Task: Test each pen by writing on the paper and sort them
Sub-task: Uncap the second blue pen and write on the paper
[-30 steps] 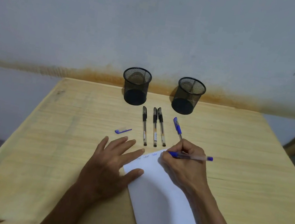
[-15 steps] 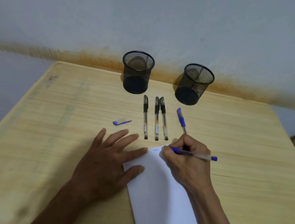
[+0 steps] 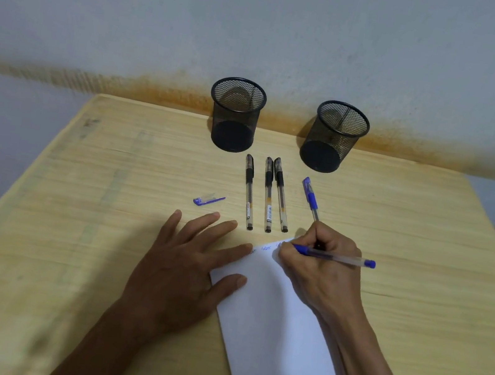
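**First pen under test, four waiting**

The left hand (image 3: 184, 262) lies flat, pinning the white paper sheet (image 3: 276, 339); the right hand (image 3: 320, 271) grips an uncapped blue pen (image 3: 334, 257), writing blue marks. Beyond lie three black pens (image 3: 266, 193), one capped blue pen (image 3: 310, 196), and apparently empty black mesh cups (image 3: 235, 115).

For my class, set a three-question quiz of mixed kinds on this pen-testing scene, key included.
1. True or false: the left hand rests flat on the paper's edge.
2. How many black pens lie capped on the table?
3. Multiple choice: the loose blue cap lies A) inside the left mesh cup; B) on the table, left of the black pens; C) on the paper.

Key: 1 true. 2 three. 3 B. The right hand grips the blue pen, its tip at the paper's top edge; the second blue pen lies capped below the right mesh cup.
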A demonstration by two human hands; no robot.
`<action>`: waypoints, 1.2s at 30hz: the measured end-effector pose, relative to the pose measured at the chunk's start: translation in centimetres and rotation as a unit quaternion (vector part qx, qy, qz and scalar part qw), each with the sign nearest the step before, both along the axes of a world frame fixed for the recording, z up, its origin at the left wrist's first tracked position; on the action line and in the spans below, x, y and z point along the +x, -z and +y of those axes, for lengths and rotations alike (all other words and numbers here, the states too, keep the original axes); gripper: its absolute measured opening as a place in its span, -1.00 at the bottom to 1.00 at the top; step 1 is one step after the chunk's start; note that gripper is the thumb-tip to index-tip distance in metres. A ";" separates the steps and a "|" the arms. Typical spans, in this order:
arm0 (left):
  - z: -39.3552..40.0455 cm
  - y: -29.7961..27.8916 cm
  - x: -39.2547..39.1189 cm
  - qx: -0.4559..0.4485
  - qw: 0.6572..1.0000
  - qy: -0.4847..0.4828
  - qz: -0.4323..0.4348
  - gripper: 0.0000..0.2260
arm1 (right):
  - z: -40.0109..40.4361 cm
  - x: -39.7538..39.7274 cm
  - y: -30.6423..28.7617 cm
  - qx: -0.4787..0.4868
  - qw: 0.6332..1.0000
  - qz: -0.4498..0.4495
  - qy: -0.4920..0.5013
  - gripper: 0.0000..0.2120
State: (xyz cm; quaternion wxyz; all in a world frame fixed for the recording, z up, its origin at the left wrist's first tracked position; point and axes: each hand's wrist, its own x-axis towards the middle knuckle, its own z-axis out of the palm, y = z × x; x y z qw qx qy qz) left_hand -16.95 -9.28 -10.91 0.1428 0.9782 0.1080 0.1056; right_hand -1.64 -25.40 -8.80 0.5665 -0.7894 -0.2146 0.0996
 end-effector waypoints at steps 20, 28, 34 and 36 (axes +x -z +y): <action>-0.1 -0.4 0.0 -0.013 1.000 -0.005 0.004 -0.55 | 0.0 0.0 0.1 0.006 1.000 0.024 0.009 -0.76; -0.1 -0.2 -0.1 -0.015 1.000 -0.005 -0.001 -0.56 | 0.0 -0.1 -0.1 0.012 0.999 0.041 0.015 -0.78; -0.1 -0.2 -0.1 -0.011 1.000 -0.004 0.000 -0.55 | 0.1 -0.3 -0.5 0.002 0.999 0.030 0.027 -0.79; -0.1 -0.2 -0.1 -0.009 1.000 -0.004 0.000 -0.56 | 0.2 -0.5 -0.6 0.020 0.999 0.042 0.027 -0.80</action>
